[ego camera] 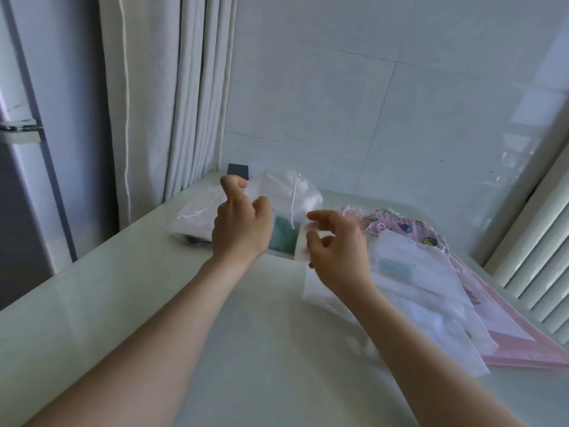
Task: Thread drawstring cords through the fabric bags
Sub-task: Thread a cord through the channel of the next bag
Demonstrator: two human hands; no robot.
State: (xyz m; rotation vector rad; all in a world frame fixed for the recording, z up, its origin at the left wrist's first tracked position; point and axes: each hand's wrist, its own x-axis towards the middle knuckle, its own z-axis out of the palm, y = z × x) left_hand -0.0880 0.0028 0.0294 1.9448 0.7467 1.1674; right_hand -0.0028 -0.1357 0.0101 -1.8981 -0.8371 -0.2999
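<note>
Bare table point(147, 318) top runs from near edge up to my wrists & out to left edge. Curtain point(184, 87) hangs just past far-left corner. Right edge crowded: stack of bags point(415, 272) on a pink sheet point(523, 334), purple printed bag point(409, 229) at its far end. Far edge: white drawstring bag point(277, 189) w/ its cord point(293, 198) dangling down the front, clear packet point(194, 217) to its left. My right hand point(338, 245): thumb & index curled, pinching top of a sheer white bag point(311, 291) that hangs down to the table. Left hand point(241, 226) raised beside it, apart, fingers curled in; can't tell if it holds anything. Cord sits between both hands, just beyond the fingertips
</note>
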